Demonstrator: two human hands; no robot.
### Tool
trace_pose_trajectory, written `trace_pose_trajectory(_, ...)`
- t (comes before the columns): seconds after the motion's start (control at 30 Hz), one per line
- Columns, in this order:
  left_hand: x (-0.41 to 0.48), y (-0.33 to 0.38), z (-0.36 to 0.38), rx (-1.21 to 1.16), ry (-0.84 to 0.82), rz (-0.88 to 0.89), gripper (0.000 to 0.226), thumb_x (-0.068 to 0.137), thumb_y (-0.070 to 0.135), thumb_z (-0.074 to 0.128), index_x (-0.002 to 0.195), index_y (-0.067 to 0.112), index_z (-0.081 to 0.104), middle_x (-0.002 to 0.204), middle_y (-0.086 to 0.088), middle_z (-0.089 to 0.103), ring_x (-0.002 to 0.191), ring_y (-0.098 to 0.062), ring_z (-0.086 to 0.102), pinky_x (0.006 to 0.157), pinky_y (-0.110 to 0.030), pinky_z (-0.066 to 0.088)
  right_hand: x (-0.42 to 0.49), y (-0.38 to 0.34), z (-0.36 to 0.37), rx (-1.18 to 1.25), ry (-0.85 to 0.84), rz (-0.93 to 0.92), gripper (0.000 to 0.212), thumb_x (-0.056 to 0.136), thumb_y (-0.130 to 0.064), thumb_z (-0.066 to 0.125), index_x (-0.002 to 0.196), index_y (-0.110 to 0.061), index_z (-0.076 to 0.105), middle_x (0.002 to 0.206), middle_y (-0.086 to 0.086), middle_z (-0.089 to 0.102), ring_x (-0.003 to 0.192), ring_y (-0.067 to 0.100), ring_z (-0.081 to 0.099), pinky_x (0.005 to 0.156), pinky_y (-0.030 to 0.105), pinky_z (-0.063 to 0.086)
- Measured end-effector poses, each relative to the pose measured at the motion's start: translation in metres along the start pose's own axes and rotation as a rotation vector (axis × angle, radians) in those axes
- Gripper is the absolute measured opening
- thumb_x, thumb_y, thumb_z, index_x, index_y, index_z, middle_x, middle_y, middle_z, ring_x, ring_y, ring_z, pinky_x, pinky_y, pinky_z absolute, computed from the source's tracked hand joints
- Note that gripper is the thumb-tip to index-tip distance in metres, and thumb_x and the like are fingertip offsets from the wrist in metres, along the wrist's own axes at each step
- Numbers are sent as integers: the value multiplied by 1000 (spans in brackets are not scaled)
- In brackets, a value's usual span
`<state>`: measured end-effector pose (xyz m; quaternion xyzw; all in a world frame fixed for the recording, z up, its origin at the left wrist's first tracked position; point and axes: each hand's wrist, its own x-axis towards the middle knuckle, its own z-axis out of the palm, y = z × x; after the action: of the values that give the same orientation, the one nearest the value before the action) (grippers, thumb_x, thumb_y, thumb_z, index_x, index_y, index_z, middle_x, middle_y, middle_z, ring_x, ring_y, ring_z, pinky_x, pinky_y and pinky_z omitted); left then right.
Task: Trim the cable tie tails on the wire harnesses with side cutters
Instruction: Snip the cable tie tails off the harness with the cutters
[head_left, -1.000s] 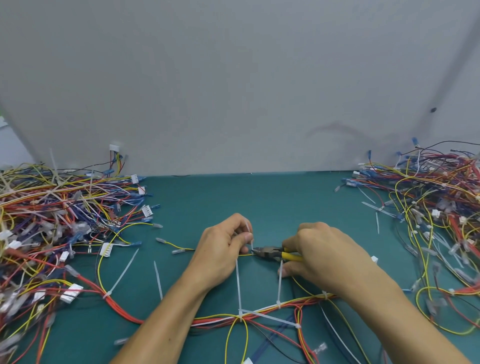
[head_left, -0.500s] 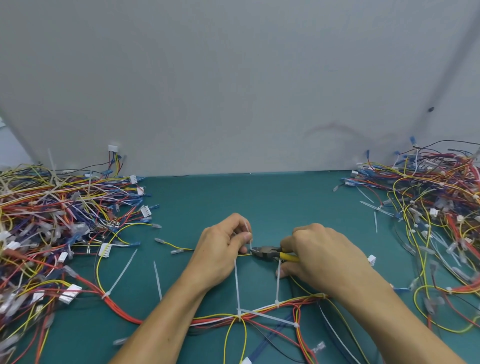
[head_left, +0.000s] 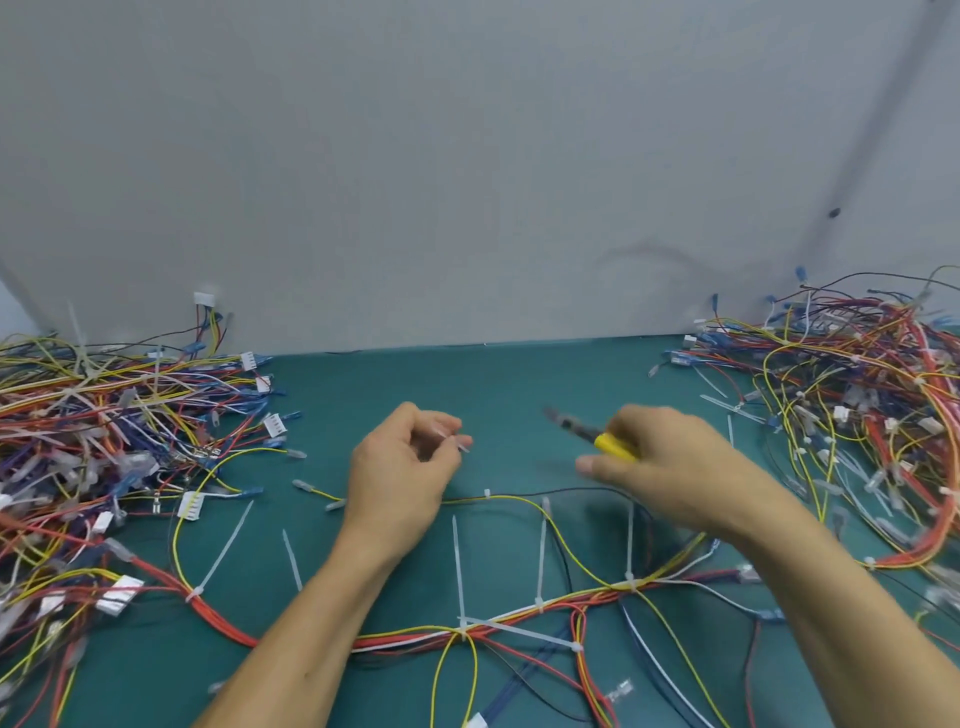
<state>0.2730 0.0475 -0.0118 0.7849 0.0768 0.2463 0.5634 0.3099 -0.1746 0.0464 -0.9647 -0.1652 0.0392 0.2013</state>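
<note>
A wire harness (head_left: 519, 618) of red, yellow and white wires lies across the green mat in front of me. Long white cable tie tails (head_left: 457, 566) stand up from it, with another tail (head_left: 541, 551) to the right. A short tie head (head_left: 487, 492) sits on the thin yellow and black wires between my hands. My left hand (head_left: 405, 467) hovers above those wires and pinches a small white tie piece (head_left: 461, 445) at its fingertips. My right hand (head_left: 670, 462) grips the yellow-handled side cutters (head_left: 613, 447), blurred, jaws pointing up-left, off the wires.
A big tangle of harnesses (head_left: 78, 441) fills the left of the mat, and another tangle (head_left: 857, 415) fills the right. Loose tie tails (head_left: 293, 558) lie on the green mat (head_left: 467, 384). A grey wall stands right behind the mat.
The cutters were at the tie beside my left fingers; now my right hand has swung them up and to the right. My left hand has lifted with a small white piece.
</note>
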Motion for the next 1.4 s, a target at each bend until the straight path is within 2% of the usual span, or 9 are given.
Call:
trace_pose_trajectory(0.17,-13,15,7,-21,-182,-71,13,62,9,47,58,22,48,52,0,58,51,-28,59,60,-41,48,-3,26,-19,295,-57,115,12,85,-25,68,86,-15,62,78,5,70,69,20,63,65,34,49)
trace_pose_trajectory(0.3,-23,31,13,-77,-336,-122,18,58,10,34,58,19,50,55,-1,47,42,-11,32,51,-25,27,-6,20,-10,396,-228,89,15,85,-27,70,86,-13,64,75,1,73,59,10,60,57,24,45)
trace_pose_trajectory(0.5,-48,56,11,246,-520,222,9,72,32,62,73,25,68,48,13,47,46,-6,36,48,-13,28,-8,16,-16,283,-285,-30,22,77,-29,78,90,-18,64,81,4,70,65,12,61,63,28,46)
trace_pose_trajectory(0.57,-54,59,17,341,-580,299,11,72,36,74,76,27,69,56,19,51,52,1,44,54,-9,30,-8,15,-12,73,-295,-58,26,74,-32,79,91,-20,64,81,0,67,69,14,58,63,29,45)
trace_pose_trajectory(0.67,-61,52,23,461,-663,326,25,67,41,80,85,31,66,78,19,53,70,13,45,63,-7,30,-5,14,0,61,-296,-31,20,74,-28,77,89,-25,64,77,-5,65,65,13,57,56,26,43)
trace_pose_trajectory(0.87,-67,44,23,409,-700,241,31,65,29,85,81,28,59,81,16,53,67,16,46,61,-6,34,7,23,16,88,119,277,16,75,-25,69,87,-18,59,90,8,62,86,31,58,71,33,48)
trace_pose_trajectory(1.1,-66,43,19,473,-740,265,22,72,29,78,92,25,68,88,14,58,69,16,46,61,-6,32,3,15,15,91,34,220,41,72,-56,74,89,-21,60,87,4,59,85,27,53,66,31,39)
trace_pose_trajectory(1.23,-67,41,4,519,-754,218,18,74,28,74,91,28,68,86,16,59,69,15,48,61,-5,33,-12,13,-13,35,64,130,36,76,-53,72,93,-22,64,93,5,64,84,25,54,67,30,39)
trace_pose_trajectory(1.4,-64,49,-6,494,-678,174,19,70,34,81,76,36,63,73,26,60,66,19,48,61,-5,34,-53,25,-44,-93,12,-94,17,78,-41,70,92,-33,66,78,-8,64,72,10,57,59,25,41)
